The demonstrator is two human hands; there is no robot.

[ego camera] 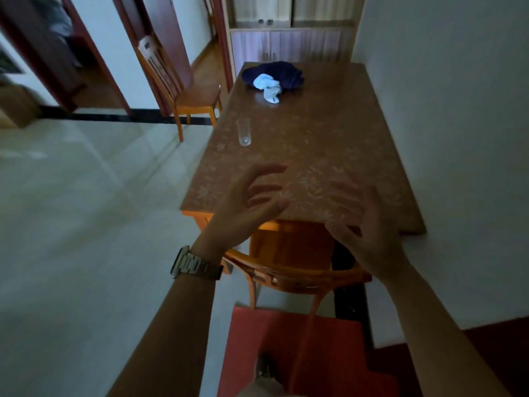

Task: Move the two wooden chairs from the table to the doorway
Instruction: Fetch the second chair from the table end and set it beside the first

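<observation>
The table (315, 144) stands with its right side against the wall. On it, a glass (244, 132) near the left edge and cloths (273, 77) at the far end. One chair (289, 253) is tucked under the near end — another chair (183, 90) off the far-left corner, by a doorway (206, 47). A cabinet (289, 44) stands beyond the far end.

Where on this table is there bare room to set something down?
The table is bare from the drinking glass rightward to the wall, and between the glass and the near edge. The far end is crowded by dark cloth and a white cloth.
</observation>
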